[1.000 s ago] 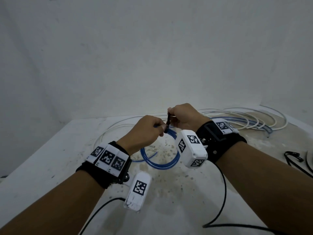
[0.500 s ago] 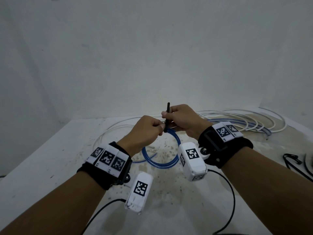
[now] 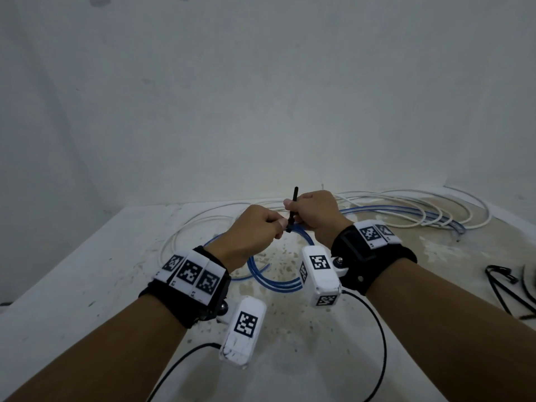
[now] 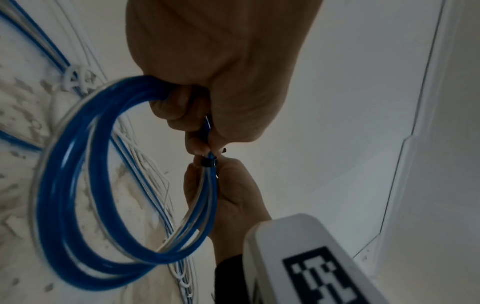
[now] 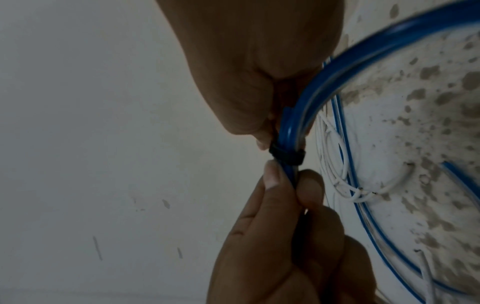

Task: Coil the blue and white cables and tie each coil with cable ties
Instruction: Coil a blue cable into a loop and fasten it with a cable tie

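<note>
Blue cable coil [image 3: 275,281], translucent plastic strands: our left hand [image 3: 249,236] pinches it beside the black cable tie [image 5: 365,155]; our right hand [image 3: 314,214] apparently grips the tie's tail. Coil hangs above the stained white table [image 3: 87,274].

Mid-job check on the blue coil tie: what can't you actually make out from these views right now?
- Tie head: hidden between the left hand and right hand in the head view; whether it is locked, cannot tell.
- Blue coil far side: covered by the left hand's fingers in the left wrist view.
- White cable ends: too thin and tangled in the head view.
- Black items: cut off by the right edge.
</note>
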The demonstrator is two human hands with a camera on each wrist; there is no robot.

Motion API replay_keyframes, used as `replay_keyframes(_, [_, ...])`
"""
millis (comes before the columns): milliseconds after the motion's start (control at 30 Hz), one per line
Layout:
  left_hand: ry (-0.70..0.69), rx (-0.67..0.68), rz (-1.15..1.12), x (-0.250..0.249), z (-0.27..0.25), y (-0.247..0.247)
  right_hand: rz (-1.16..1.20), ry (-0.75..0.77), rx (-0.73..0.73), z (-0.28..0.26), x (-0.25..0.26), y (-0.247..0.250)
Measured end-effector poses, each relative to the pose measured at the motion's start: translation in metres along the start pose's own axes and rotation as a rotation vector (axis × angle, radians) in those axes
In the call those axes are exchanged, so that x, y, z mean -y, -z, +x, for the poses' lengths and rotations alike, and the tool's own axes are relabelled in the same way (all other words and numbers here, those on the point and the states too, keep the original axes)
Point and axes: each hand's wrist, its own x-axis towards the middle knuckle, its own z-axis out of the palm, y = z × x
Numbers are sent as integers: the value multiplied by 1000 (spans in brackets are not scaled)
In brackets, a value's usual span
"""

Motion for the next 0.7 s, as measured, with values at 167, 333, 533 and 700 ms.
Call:
replay_keyframes(167, [60, 36, -89, 0, 4, -3, 40, 18, 10, 1, 3, 0])
replay_keyframes(333, [50, 61, -72, 0, 4, -5, 24, 24, -2, 4, 6, 0])
replay_keyframes(533, [60, -11, -45, 1, 1, -6, 115, -14, 54, 2, -2, -3])
replay_keyframes(700, [136, -122, -93, 3, 5, -5, 70, -37, 248, -9, 4, 1])
